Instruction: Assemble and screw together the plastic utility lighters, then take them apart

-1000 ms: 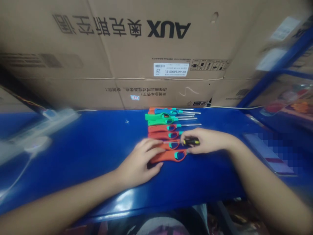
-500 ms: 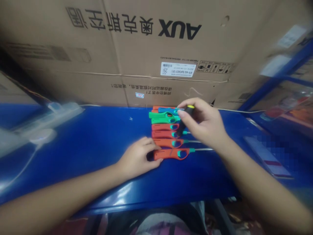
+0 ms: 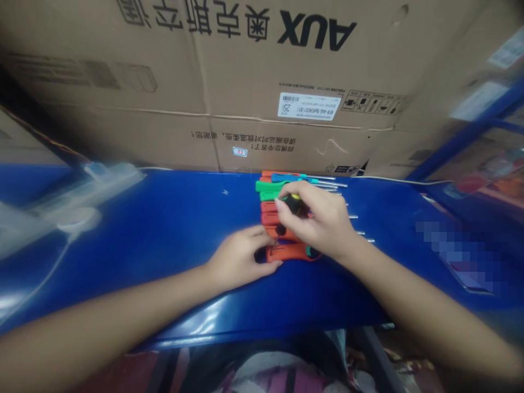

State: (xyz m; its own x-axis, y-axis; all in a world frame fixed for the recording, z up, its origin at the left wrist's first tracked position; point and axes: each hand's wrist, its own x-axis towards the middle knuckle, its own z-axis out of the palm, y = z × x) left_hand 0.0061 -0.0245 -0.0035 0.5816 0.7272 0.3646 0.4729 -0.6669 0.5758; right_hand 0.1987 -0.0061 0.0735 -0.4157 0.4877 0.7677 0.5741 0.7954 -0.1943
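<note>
My right hand (image 3: 317,218) is closed round a screwdriver (image 3: 292,204) with a black handle and a yellow end. Its thin shaft points down at the nearest orange gas lighter (image 3: 289,252), close to the handle's left part; whether the tip touches cannot be told. My left hand (image 3: 241,256) pinches the left end of that same lighter between thumb and fingers. Behind it, several more lighters lie in a column with their metal tubes to the right, among them a green lighter (image 3: 267,186) and a blue lighter (image 3: 284,177). My right hand covers part of them.
The lighters lie on a blue tabletop (image 3: 172,229). A large cardboard box (image 3: 172,142) stands upside down along the back. At the left is a blurred white power strip (image 3: 110,185) with a plugged-in cable. A blue metal post (image 3: 450,136) rises at the right.
My right hand has brought the screwdriver left and down to the nearest lighter's handle. My left hand still holds that lighter's end. The whole view has shifted slightly.
</note>
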